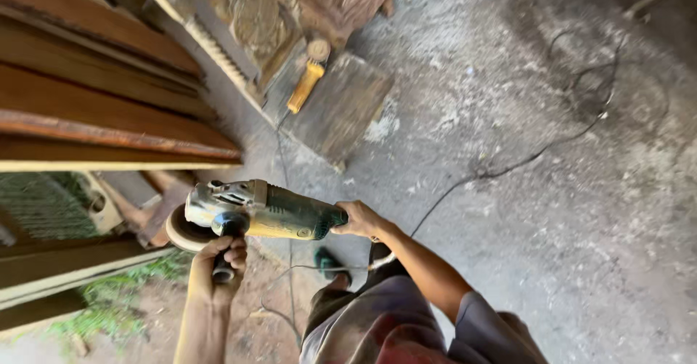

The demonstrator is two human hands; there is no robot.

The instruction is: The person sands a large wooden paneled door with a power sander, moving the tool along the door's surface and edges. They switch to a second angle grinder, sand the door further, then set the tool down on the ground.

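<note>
Nearest: the person's grey and reddish clothing at the bottom edge, with both bare forearms reaching up from it.
Grinders: two — a green and yellow angle grinder with a silver gear head held in mid-air, and a second yellow-handled grinder lying on a dark grey slab on the floor further off.
Held grinder: level, its round tan sanding disc pointing left, close to the wooden frame's lower rail; I cannot tell whether it touches.
Left hand: closed around the black side handle that hangs below the gear head, fingers fully wrapped.
Right hand: closed on the rear end of the green body, fingers curled round it.
Cables: one black cord snakes over the floor toward the upper right; another thin cord runs down from the second grinder.
Feet: one foot in a green sandal stands on the floor below the tool.
Wood: several long brown planks stacked at the left edge — a carved wooden panel leans at the top.
Open room: the dusty grey concrete floor on the right is wide and bare apart from the cord; the left is crowded by planks and frame, with green weeds at the lower left corner.
</note>
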